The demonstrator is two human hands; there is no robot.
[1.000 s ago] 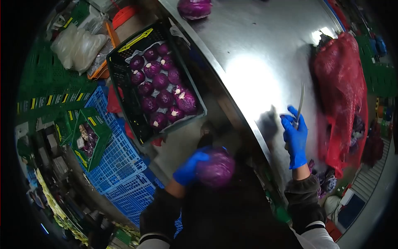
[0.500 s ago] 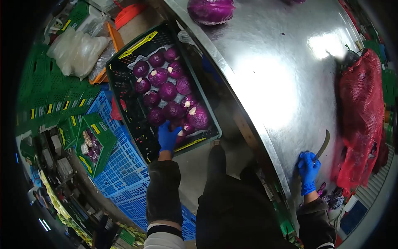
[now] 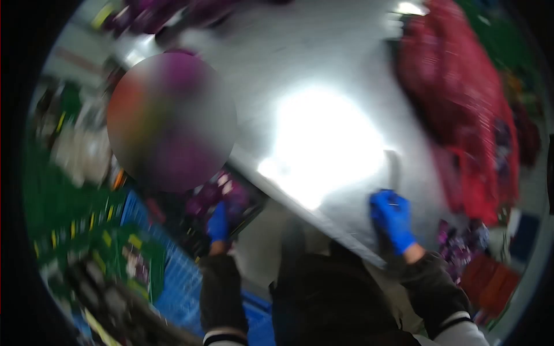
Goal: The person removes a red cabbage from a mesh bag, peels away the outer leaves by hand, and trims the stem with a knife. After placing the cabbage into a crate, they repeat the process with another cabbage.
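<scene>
My left hand (image 3: 218, 225), in a blue glove, is at the near edge of a dark crate (image 3: 249, 215) of red cabbages (image 3: 199, 203). Motion blur smears its fingers, so whether it grips a cabbage cannot be made out. My right hand (image 3: 393, 219), also blue-gloved, is closed on the handle of a curved knife (image 3: 395, 165) over the metal table (image 3: 340, 235). The blade points away from me and looks faint in the blur. A round blurred patch hides much of the crate.
A red mesh sack (image 3: 456, 86) lies along the table's right side, with purple leaves (image 3: 461, 245) below it. More red cabbages (image 3: 153, 14) are at the far upper left. Blue crates (image 3: 182, 282) and green crates (image 3: 52, 202) stand left.
The view has swung, blurring the scene and bringing more of the table and the far cabbages into sight. My right hand still holds the knife; my left hand stays at the crate.
</scene>
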